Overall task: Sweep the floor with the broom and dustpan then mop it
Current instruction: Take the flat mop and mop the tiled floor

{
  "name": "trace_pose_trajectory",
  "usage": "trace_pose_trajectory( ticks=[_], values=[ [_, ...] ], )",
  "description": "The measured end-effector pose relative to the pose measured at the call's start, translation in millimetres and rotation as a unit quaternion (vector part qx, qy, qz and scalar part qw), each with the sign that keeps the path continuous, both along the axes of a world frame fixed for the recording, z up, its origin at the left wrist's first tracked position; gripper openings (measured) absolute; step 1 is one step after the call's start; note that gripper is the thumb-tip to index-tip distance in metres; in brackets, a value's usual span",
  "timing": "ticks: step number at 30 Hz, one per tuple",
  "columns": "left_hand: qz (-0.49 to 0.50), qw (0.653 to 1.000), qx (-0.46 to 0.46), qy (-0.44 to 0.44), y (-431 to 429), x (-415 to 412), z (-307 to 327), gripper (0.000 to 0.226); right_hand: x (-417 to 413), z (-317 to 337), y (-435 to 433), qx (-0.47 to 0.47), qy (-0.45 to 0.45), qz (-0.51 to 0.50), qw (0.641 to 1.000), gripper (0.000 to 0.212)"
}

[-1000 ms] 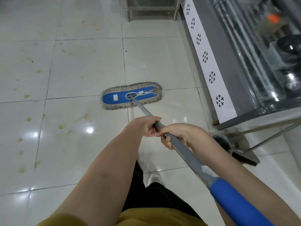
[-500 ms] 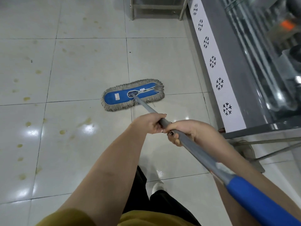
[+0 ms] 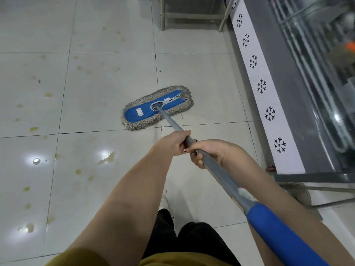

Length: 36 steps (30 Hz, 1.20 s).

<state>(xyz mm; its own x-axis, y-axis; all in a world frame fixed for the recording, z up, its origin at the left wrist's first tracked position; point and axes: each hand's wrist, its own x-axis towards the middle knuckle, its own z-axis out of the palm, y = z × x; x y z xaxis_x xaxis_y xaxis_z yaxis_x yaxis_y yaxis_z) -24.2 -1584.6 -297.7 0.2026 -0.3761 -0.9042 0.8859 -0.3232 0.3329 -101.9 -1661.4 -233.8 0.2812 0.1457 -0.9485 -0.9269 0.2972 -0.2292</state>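
Note:
A flat blue mop head [image 3: 156, 108] with a grey fringe lies on the white tiled floor [image 3: 107, 89], angled across a tile joint. Its grey handle [image 3: 221, 170] runs back toward me and ends in a blue grip [image 3: 278, 235] at the lower right. My left hand [image 3: 172, 142] is closed around the handle, farther down toward the mop head. My right hand [image 3: 208, 152] grips the handle just behind it, the two hands nearly touching. No broom or dustpan is visible.
Yellowish stains and wet spots [image 3: 107, 159] dot the tiles to the left. A grey counter with a white snowflake strip [image 3: 269, 112] runs along the right. Metal table legs [image 3: 162, 14] stand at the top. A dark object [image 3: 296, 191] sits under the counter's metal frame.
The mop head has slid slightly away from me and to the right, turning a little more diagonal. Both hands have kept their grip on the handle.

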Motion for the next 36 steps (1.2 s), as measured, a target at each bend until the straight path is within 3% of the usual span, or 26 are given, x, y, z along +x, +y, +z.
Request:
trace_pose_trajectory(
  ticks=[9, 19, 26, 36],
  values=[
    [0.036, 0.995, 0.029, -0.084, -16.9, 63.3, 4.7, 0.029, 76.6, 4.8, -14.5, -0.005, -0.003, 0.033, 0.999, 0.032],
    [0.058, 0.991, 0.069, -0.103, -77.8, 149.5, -11.9, 0.029, 163.1, -4.6, -76.9, 0.005, -0.010, 0.059, 0.998, 0.023],
    [0.139, 0.984, 0.073, -0.086, -136.0, 223.9, -17.5, 0.032, 243.2, -1.0, -137.3, -0.010, 0.012, 0.085, 0.996, 0.028],
    [0.170, 0.975, 0.107, -0.100, -181.9, 306.5, -27.8, 0.033, 332.2, -7.5, -185.5, 0.007, 0.028, 0.125, 0.992, 0.025]
  ],
)
